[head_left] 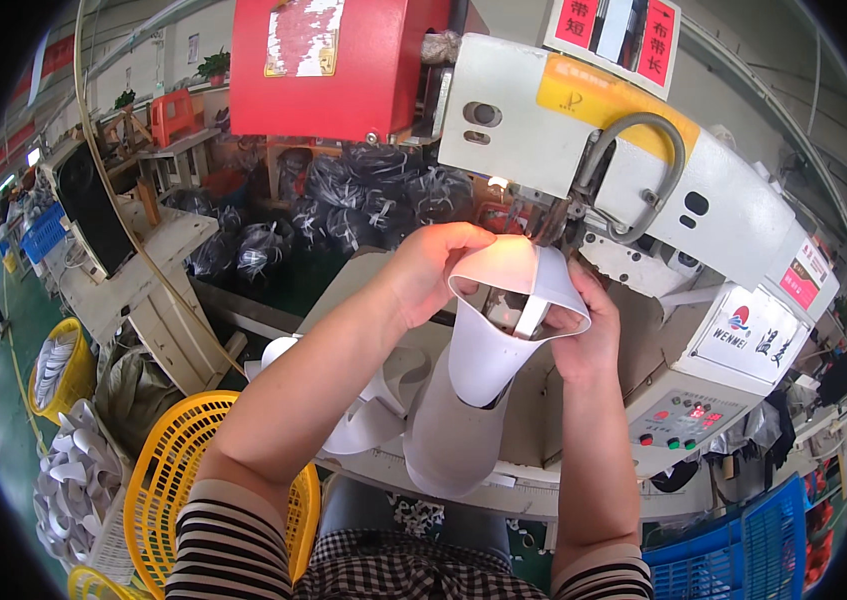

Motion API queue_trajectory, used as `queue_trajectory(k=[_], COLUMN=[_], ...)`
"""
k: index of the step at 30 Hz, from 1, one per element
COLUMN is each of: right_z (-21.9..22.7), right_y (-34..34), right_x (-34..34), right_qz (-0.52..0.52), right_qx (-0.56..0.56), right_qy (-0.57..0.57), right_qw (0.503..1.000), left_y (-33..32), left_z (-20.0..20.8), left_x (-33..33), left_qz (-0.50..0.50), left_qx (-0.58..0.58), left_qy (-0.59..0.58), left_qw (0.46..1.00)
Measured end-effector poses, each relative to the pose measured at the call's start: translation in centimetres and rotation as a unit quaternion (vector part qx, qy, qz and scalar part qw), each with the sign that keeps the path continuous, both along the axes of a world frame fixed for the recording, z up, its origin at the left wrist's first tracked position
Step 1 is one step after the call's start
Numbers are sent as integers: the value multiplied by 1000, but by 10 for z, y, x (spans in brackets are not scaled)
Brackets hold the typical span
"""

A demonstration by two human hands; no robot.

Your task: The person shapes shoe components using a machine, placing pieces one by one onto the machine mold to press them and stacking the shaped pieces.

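Both my hands hold a white shoe upper (480, 355), a smooth curved piece with a wide opening, up under the head of a sewing-type machine (568, 150). My left hand (430, 272) grips its top edge from the left, thumb and fingers closed on it. On the opposite side, my right hand (591, 325) is closed round the edge, its fingers partly behind the piece. A lamp lights the upper's top near the machine's working point, where contact is hidden. A smooth white rounded form (453, 440) lies just below the upper. More white pieces (368, 420) rest at the left.
A yellow plastic basket (158, 450) stands by my left arm, with a heap of white pieces (78, 480) beyond it. At lower right is a blue crate (743, 545). A control panel (688, 415) with lit digits faces me. Dark wrapped bundles (343, 190) lie behind the machine.
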State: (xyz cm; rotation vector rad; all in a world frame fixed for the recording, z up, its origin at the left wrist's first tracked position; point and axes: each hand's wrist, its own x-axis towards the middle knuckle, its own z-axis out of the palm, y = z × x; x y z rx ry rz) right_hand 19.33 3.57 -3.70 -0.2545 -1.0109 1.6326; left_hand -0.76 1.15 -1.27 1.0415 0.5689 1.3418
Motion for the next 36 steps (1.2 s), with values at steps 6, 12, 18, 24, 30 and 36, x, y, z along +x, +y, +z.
queue_trajectory(k=[6,12,18,24,30,36], right_z=[-13,-17,-14,-16,-24,-35], right_y=[-14,-14,-16,-15,-13,-12], right_x=[-17,-15,-19,-16,-20,-22], right_qz=[-62,-23,-60,-69,-128,-285], right_qx=[-24,19,-13,22,-1,34], right_qy=[-58,-13,-10,-23,-78,-213], right_qw=[996,999,998,997,989,934], left_y=[-12,6,8,14,1,-22], left_z=[-14,-31,-31,-32,-37,-34], left_x=[1,4,6,9,0,15], left_qz=[-46,-33,-62,-44,-171,41], left_qx=[-26,-11,-23,-53,-19,-69], left_qy=[-16,-74,-124,-138,-154,-44], left_qw=[998,997,990,988,973,996])
